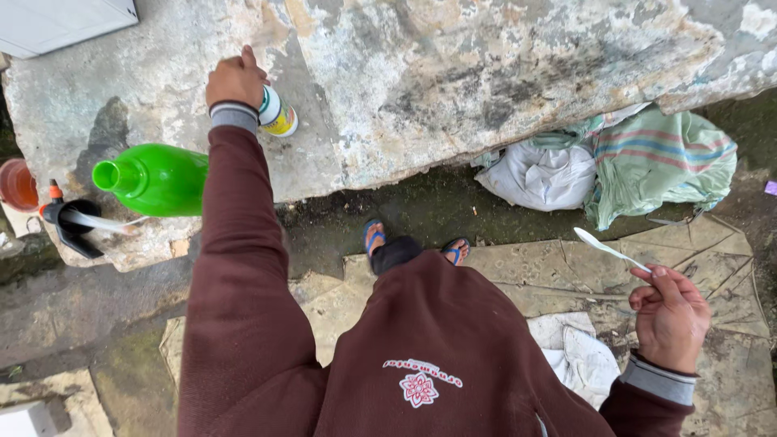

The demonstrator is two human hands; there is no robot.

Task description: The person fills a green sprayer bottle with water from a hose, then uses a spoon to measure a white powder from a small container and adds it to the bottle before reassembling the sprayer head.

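Note:
My left hand (235, 79) reaches out over a weathered stone slab (453, 73) and grips a small white bottle with a yellow label (278, 115) that stands on it. My right hand (669, 316), low at the right, pinches the handle of a white plastic spoon (609, 248) that points up and left. A green plastic sprayer bottle (155, 179) with an open neck stands on the slab just left of my left arm. Its black pump head with an orange nozzle (71, 222) lies beside it at the slab's left edge.
White and striped green sacks (615, 162) are bunched against the slab at the right. Flattened cardboard (712, 267) and a white cloth (579, 356) cover the wet ground by my feet in blue sandals (374, 237). An orange pot (16, 184) sits far left.

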